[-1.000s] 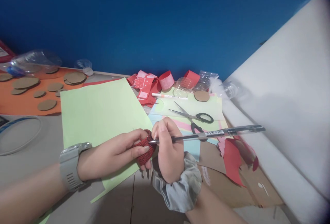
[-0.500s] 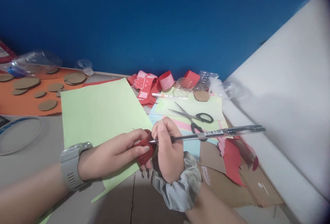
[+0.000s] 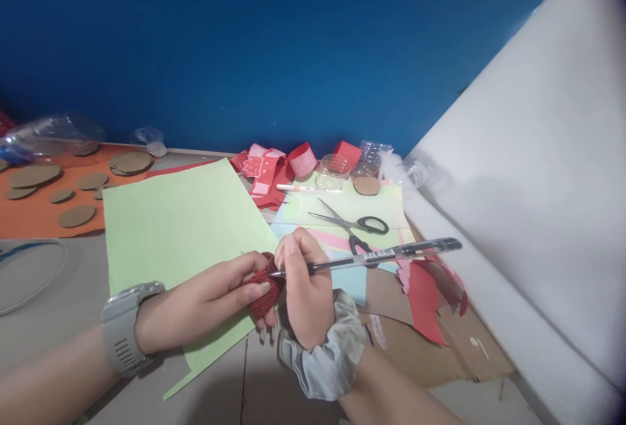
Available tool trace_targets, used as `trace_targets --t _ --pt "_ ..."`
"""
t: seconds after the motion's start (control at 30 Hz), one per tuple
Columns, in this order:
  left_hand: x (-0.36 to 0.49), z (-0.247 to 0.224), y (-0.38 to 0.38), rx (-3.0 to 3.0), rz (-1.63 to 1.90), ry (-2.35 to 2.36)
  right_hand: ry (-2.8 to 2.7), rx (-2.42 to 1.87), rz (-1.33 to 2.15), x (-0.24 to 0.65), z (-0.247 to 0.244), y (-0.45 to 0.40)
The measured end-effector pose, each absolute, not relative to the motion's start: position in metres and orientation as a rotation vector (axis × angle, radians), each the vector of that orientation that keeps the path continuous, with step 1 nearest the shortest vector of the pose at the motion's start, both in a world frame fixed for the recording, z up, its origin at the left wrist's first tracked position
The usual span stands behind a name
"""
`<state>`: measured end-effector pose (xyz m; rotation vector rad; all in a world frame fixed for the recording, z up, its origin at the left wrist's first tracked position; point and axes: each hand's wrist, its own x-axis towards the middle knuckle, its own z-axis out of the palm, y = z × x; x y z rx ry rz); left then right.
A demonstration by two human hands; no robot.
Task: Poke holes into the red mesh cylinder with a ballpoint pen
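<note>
A small, rounded piece in red woven fabric (image 3: 261,296) is pinched in my left hand (image 3: 222,291), thumb on top and other fingers behind and below it. My right hand (image 3: 306,281) is closed on a clear ballpoint pen (image 3: 381,255) with a barcode sticker and dark end. The pen's tip points left and meets the red piece, or lies just over it; I cannot tell which. Beneath my left hand is a light green sheet of paper (image 3: 180,216). Scissors (image 3: 349,221) with black handles lie spread beyond my right hand.
Cardboard discs (image 3: 78,216) lie on orange paper (image 3: 29,210) at the left, near a clear plastic bottle (image 3: 49,135). Red paper pieces (image 3: 267,171), a white marker (image 3: 308,188) and plastic cups stand along the blue wall. Cardboard (image 3: 420,353) and red scraps lie right, beside a white panel (image 3: 528,171).
The whole view has shifted slightly, so things sit a little further left and lower. Both hands keep their holds, and the pen stays at the red piece.
</note>
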<state>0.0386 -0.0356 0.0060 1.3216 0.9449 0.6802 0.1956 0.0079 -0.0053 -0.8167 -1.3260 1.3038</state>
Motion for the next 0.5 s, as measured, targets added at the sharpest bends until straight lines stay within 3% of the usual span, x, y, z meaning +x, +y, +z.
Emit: trace_targets --t 0.5 --pt "0.0389 0.0066 -0.0349 1.338 0.681 0.943 -1.334 -0.834 1.288 0.1953 -0.0040 0.0067"
